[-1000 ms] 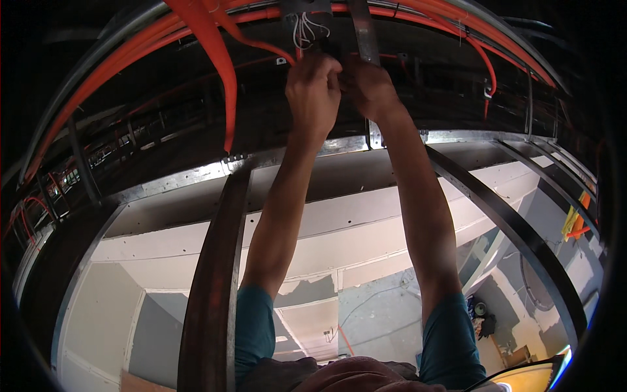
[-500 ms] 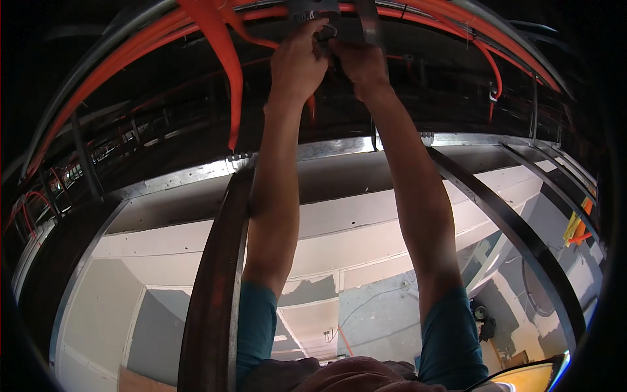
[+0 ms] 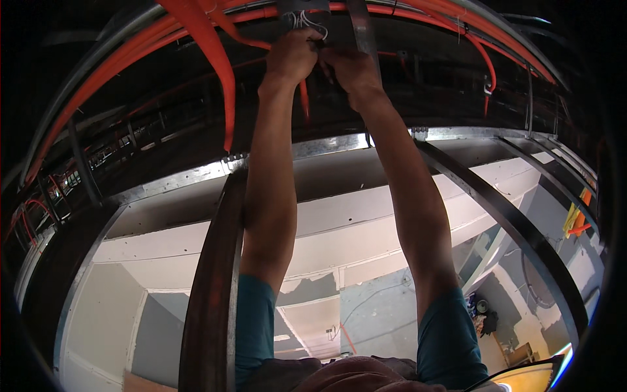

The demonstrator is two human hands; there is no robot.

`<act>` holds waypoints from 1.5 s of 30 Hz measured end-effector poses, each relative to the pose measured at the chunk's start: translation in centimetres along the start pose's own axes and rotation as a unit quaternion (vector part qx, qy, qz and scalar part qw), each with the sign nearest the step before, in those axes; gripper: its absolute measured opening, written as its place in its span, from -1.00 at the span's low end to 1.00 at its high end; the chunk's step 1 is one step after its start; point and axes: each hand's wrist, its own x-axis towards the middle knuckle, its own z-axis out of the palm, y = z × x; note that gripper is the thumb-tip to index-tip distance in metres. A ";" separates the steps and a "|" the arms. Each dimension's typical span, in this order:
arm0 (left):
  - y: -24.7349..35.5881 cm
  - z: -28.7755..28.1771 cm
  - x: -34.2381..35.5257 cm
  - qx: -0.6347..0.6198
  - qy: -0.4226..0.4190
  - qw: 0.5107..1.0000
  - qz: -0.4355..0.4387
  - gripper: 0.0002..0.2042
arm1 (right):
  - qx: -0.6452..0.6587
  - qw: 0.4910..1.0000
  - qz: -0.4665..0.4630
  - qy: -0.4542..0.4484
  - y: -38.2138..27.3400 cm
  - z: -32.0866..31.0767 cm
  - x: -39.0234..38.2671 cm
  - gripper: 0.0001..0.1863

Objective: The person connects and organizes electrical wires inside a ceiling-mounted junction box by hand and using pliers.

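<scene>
A dark junction box (image 3: 302,8) with white wires (image 3: 313,23) hanging from it is at the top centre. My left hand (image 3: 291,55) is raised just below it, fingers curled up by the wires; what they grip is hidden. My right hand (image 3: 351,72) is closed beside it, a little lower, its fingertips at a small dark item too unclear to name. A vertical metal strip (image 3: 360,23) runs behind my right hand. Orange conduits (image 3: 215,72) run around the box, one hanging down to the left of my hands.
A galvanised channel (image 3: 170,183) crosses behind my forearms. Dark metal rails (image 3: 210,281) run toward me on both sides, one alongside my left forearm. Below are white boards (image 3: 346,225), grey floor areas and a pile of items (image 3: 484,320). Yellow and orange material (image 3: 578,215) hangs at the right.
Both hands have moved up and slightly left since a second ago. From half a second ago my left hand has dropped a little, with more of the white wires showing above it.
</scene>
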 end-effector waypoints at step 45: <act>1.3 2.4 -2.3 -0.037 0.316 0.917 0.242 -0.77 | 0.219 0.973 0.039 -0.062 2.2 -0.3 0.7 -0.58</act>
